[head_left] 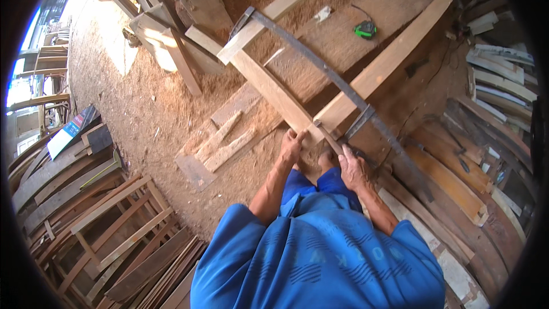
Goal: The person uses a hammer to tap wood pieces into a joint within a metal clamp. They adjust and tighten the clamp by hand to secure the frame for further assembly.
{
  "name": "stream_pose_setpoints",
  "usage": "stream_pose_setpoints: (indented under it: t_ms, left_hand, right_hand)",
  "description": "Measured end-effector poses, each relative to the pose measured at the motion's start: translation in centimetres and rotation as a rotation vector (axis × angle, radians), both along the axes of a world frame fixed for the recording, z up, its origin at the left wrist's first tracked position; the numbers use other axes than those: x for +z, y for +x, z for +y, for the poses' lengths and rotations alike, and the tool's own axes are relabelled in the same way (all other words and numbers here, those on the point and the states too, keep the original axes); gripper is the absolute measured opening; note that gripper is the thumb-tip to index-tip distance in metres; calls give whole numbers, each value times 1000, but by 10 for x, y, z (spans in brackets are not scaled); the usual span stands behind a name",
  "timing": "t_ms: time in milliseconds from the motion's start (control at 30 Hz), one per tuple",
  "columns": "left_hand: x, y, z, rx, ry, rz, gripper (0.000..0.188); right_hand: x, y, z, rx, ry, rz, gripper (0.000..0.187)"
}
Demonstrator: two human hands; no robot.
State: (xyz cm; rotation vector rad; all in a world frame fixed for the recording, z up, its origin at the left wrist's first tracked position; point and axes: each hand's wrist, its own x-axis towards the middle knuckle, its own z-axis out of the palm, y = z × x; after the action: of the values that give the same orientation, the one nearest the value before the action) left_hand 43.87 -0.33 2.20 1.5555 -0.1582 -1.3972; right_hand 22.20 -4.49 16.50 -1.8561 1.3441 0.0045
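A light wooden frame (274,88) lies across a sawdust-covered board in front of me. A long dark bar clamp (320,66) spans it, one jaw at the far left corner and its sliding jaw beside the near corner. My left hand (291,147) is closed at the frame's near corner, fingertips pinched together; anything between them is too small to make out. My right hand (354,167) is wrapped round a slim brown-handled hammer (329,136), whose small dark head is over that corner, close to my left fingertips.
A green tape measure (365,29) lies on the wide board (343,46). Upright timber pieces (171,40) lean at the upper left. Stacked boards (114,223) fill the lower left, and more planks (452,177) lie on the right. Sawdust (143,114) covers the ground.
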Motion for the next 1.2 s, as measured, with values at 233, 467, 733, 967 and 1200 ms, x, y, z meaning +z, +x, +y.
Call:
stream_pose_setpoints:
  t_ms: [233,467,733,967,1200]
  left_hand:
    - [12,-6,-5,86,-45,135,21]
    - [-9,-6,4,65,-63,40,25]
    - [29,-3,-10,-58,-29,-43,31]
    - [35,-6,-9,123,-87,89,32]
    - [17,-38,-15,386,16,-61,30]
  right_hand:
    - [-1,-6,13,9,-193,-215,45]
    - [-13,-5,13,-59,-75,-119,43]
    - [23,10,-40,-280,-33,-286,48]
    - [7,29,-141,-195,-327,-242,45]
    - [-21,31,-233,-108,-193,30,63]
